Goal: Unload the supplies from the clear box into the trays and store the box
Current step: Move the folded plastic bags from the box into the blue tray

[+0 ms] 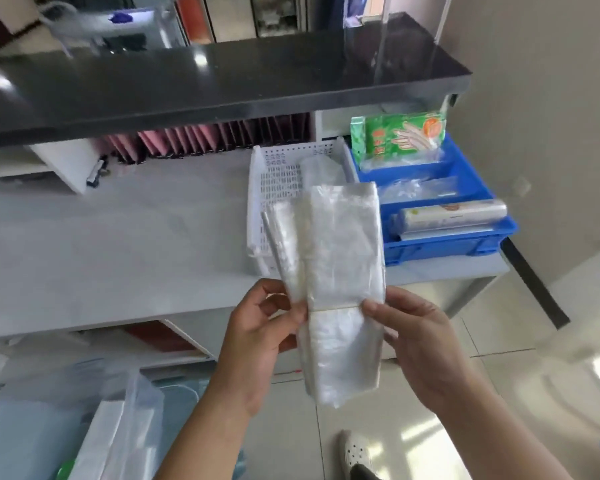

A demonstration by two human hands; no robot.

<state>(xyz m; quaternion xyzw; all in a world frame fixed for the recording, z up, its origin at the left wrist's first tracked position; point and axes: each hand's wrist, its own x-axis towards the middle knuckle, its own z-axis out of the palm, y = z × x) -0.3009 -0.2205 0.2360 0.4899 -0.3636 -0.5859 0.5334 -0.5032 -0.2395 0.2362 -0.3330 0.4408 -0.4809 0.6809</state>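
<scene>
Tabletop [136, 237]: beyond the grip, carrying both trays.
Blue tray [465, 244]: ahead-right of the grip, already partly filled.
White tray [274, 174]: straight ahead of the grip, directly behind the bundle's upper end.
Bag bundle [340, 278]: long axis pointing away toward the trays; banded at the middle.
Left hand [260, 341]: closed on the bundle's left edge.
Right hand [420, 344]: pinching its right edge; nearer the blue tray.

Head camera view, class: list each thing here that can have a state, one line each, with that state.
Bundle of clear plastic bags: banded, held upright in both hands.
Left hand: gripping the bundle's left edge.
Right hand: fingers pinching the right edge.
White tray: holds clear bags.
Blue tray: partly filled.
Green packet: leaning in the blue tray.
</scene>
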